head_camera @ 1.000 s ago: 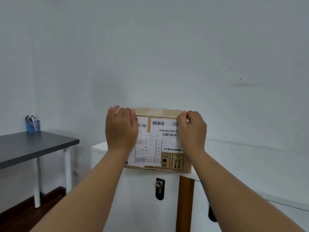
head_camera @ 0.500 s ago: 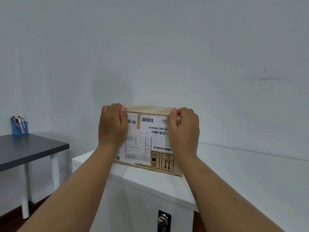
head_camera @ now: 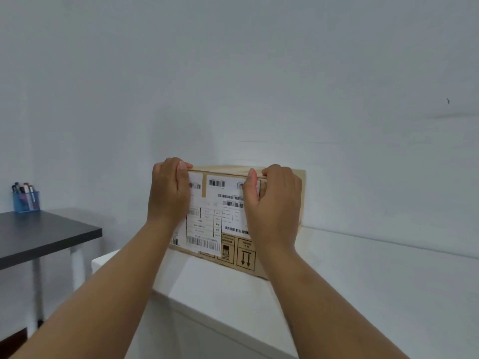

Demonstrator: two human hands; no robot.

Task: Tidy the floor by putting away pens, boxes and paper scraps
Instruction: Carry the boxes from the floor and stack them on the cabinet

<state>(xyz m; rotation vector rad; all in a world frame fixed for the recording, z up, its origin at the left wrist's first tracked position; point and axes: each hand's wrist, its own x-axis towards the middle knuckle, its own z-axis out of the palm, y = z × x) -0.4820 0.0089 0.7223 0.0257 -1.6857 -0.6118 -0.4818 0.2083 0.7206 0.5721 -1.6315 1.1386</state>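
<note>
A brown cardboard box (head_camera: pixel 220 216) with white barcode labels and arrow symbols stands on the white cabinet top (head_camera: pixel 233 288), close to the wall. My left hand (head_camera: pixel 168 193) grips its upper left edge, fingers curled over the top. My right hand (head_camera: pixel 272 203) grips the upper right part the same way. The box's lower edge seems to rest on the cabinet, tilted slightly down to the right. Pens stand in a blue holder (head_camera: pixel 26 200) at the far left.
A dark grey table (head_camera: pixel 46 234) with white legs stands at the left, carrying the blue holder. A white wall rises right behind the box. The white cabinet top runs to the right along the wall. Dark floor shows at the bottom left.
Both hands have carried the box forward over the cabinet top toward the wall. My view has moved closer and higher, so the cabinet's lock and front have dropped out of view.
</note>
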